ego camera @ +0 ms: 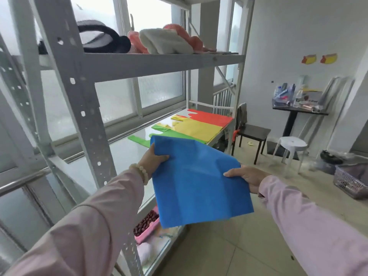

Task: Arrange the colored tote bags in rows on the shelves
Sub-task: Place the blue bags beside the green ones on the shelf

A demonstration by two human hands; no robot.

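**Hand pose.** Both arms, in pale pink sleeves, reach forward. The left hand (155,159) pinches the left edge of the flat blue non-woven tote bag (199,186), with the thumb on top and the fingers hidden beneath the fabric. A string of pale beads (142,172) sits on that wrist. The right hand (248,177) pinches the opposite edge the same way: thumb flat on the upper face, fingers curled underneath.

**Edges and open room.**
- The blue bag hangs in the air between the two hands, over the front edge of the white middle shelf board (123,154).
- Left of the left hand, the board is bare up to the grey perforated metal upright (79,96).
- Beyond the left hand, three flat bags lie overlapping in a row on the board: green tote bag (175,135) nearest, yellow tote bag (197,127) next, red tote bag (214,117) farthest.
- Below the left hand, a pink tray of dark red fruit (146,223) sits on the lower shelf.
- Right of the right hand is tiled floor. A white plastic stool (292,143) and a lavender mesh basket (352,181) stand well apart from it.

**Orientation of the bag.** The blue bag is spread nearly flat, with its near edge tilted down. Its long axis runs away from the person, and its far corner covers part of the green bag in view. Fold creases follow that axis. Which end carries the handles cannot be told.
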